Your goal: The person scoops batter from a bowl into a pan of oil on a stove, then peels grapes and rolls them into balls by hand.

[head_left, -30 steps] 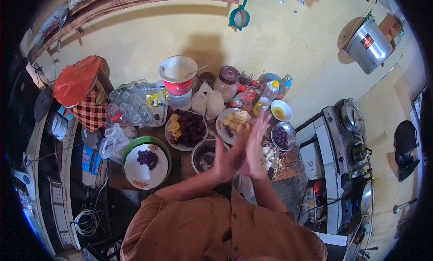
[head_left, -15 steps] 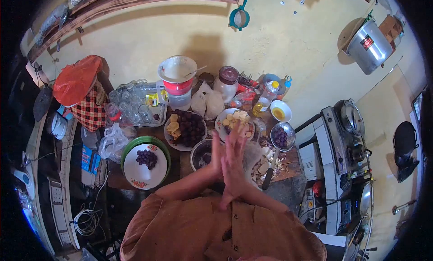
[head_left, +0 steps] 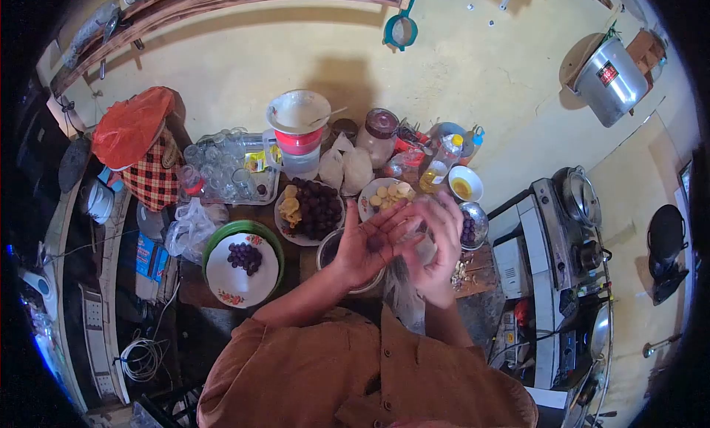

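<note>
My left hand (head_left: 353, 252) is turned palm up with its fingers stretched out, above a metal bowl (head_left: 327, 252) that it partly covers. On that palm rests a small dark purple ball (head_left: 376, 243), which looks like dough. My right hand (head_left: 436, 254) is raised just beside it, fingers curved and apart, slightly blurred, with nothing visible in it. Similar small purple balls (head_left: 245, 258) are grouped on a floral white plate (head_left: 240, 286) to the left. Behind my hands stand a plate of larger dark balls (head_left: 316, 210) and a plate of pale round slices (head_left: 390, 195).
A clear plastic bag (head_left: 405, 298) hangs below my right hand. Farther back are a tray of glasses (head_left: 222, 180), a jug (head_left: 299, 162), an oil bottle (head_left: 441, 164) and a small bowl with yellow liquid (head_left: 465, 184). A stove (head_left: 558, 232) stands to the right.
My palms were pressed together upright; now they have parted. The left has turned palm up, revealing the purple ball, and the right has moved off to the right.
</note>
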`<state>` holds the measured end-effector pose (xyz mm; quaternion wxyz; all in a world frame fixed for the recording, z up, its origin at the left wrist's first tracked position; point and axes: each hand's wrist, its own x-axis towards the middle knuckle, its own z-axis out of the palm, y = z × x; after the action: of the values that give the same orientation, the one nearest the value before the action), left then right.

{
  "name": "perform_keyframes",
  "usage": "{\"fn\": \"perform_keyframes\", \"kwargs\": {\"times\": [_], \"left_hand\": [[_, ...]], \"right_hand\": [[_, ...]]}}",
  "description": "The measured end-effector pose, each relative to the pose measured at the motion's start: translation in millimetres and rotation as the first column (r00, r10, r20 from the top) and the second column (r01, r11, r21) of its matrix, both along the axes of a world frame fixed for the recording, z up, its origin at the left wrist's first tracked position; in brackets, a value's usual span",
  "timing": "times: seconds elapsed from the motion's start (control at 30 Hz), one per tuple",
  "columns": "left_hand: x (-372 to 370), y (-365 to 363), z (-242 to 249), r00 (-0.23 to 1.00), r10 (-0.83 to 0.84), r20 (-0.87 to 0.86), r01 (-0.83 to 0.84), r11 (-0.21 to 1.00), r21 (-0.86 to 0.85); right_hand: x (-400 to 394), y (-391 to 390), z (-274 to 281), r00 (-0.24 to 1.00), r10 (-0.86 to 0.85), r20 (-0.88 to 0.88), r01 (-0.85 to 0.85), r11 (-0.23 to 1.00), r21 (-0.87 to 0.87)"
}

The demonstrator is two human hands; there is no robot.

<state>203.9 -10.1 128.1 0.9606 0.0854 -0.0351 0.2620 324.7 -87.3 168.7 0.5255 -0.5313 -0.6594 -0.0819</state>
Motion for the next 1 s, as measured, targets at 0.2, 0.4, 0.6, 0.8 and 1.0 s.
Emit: {"fn": "perform_keyframes", "kwargs": {"times": [0.2,0.4,0.6,0.8,1.0], "left_hand": [[-2.4,-4.6,12.6,0.987,0.120,-0.110,-0.092,0.969,0.231],[-6.1,-9.5,20.4,0.989,0.145,-0.041,-0.132,0.965,0.225],[-17.0,-4.4,15.8,0.810,0.586,0.004,-0.396,0.542,0.741],[-32.0,-0.4,31.0,0.672,0.705,0.227,-0.350,0.032,0.936],[-33.3,-4.4,38.3,0.602,0.744,0.289,-0.331,-0.097,0.939]], "right_hand": [[-25.6,-9.7,1.1,0.982,-0.113,0.152,0.137,0.979,-0.154],[-29.9,-13.3,-6.8,0.988,-0.101,0.120,0.121,0.978,-0.172],[-20.9,-20.9,-18.0,0.748,0.189,-0.636,-0.293,0.954,-0.061],[-25.4,-33.5,-11.5,0.481,0.254,-0.839,-0.392,0.918,0.053],[-29.2,-37.3,-5.6,0.504,0.276,-0.818,-0.420,0.906,0.047]]}}
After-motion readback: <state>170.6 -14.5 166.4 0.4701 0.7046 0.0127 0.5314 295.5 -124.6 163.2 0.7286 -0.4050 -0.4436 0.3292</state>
